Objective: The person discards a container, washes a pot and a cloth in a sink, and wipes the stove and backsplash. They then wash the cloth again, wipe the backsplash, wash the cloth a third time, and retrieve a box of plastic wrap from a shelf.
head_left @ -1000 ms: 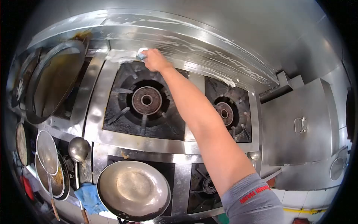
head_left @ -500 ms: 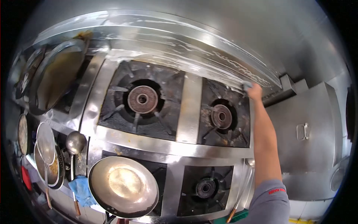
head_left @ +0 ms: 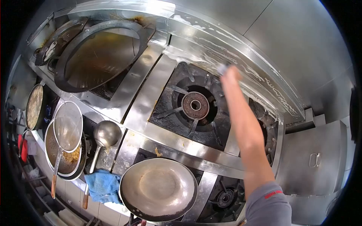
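My right hand (head_left: pixel 231 75) reaches over the back burners and is closed on a small grey-white scrubbing pad (head_left: pixel 223 69), blurred by motion. The pad is at the foot of the steel backsplash (head_left: pixel 241 56), which carries white streaks of suds. Below and left of the hand lies a black burner grate (head_left: pixel 195 105) with a round burner in its middle. My forearm hides part of the right rear burner (head_left: pixel 262 128). My left hand is out of view.
A wok (head_left: pixel 158 188) sits on the front burner. Left of it are a blue cloth (head_left: pixel 103 186), a ladle (head_left: pixel 107 133) and a mesh strainer (head_left: pixel 68 126) over a bowl. A large pan (head_left: pixel 102 56) of dark liquid stands at back left; a steel cabinet (head_left: pixel 315 162) is right.
My right hand has moved left along the base of the backsplash with the pad, from the right rear burner to the left one. The view has shifted left.
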Demonstrator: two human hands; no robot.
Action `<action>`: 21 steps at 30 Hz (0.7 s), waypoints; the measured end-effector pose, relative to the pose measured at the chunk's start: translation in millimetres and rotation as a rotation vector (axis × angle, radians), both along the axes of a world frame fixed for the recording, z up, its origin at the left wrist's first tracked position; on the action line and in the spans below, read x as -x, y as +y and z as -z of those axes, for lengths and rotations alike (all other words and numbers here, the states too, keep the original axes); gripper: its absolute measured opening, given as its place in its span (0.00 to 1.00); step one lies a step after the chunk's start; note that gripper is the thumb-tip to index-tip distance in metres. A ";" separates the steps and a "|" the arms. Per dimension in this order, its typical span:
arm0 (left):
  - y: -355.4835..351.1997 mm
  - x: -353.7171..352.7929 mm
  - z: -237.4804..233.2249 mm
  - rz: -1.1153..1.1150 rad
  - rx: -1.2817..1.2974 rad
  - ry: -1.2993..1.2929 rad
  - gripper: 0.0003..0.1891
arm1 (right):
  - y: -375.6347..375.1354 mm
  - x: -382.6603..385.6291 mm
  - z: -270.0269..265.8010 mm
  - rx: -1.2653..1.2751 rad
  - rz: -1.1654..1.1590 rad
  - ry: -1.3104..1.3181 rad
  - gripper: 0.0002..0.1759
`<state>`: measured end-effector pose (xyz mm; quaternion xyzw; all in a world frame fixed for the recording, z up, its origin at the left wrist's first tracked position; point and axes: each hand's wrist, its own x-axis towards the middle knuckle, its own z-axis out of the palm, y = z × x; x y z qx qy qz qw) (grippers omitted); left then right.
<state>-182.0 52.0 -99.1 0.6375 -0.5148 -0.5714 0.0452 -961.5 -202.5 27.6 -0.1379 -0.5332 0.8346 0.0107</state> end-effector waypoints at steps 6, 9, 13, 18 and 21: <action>-0.6 5.1 -4.3 -0.012 0.110 -0.028 0.23 | -134.6 -47.4 -12.8 0.042 -0.193 -0.197 0.22; 3.3 -5.9 9.0 0.041 0.093 -0.050 0.23 | -59.5 2.9 16.7 0.137 -0.299 -0.144 0.17; -1.0 0.5 -0.3 0.007 -0.023 -0.045 0.24 | 107.6 49.5 13.9 -0.169 0.023 0.039 0.18; -3.3 -2.5 -5.3 0.013 -0.010 0.000 0.28 | 298.3 131.8 12.1 -0.473 0.325 0.186 0.21; -0.4 -19.1 2.9 0.321 0.125 0.017 0.30 | 318.9 138.7 1.2 -0.767 0.309 0.577 0.17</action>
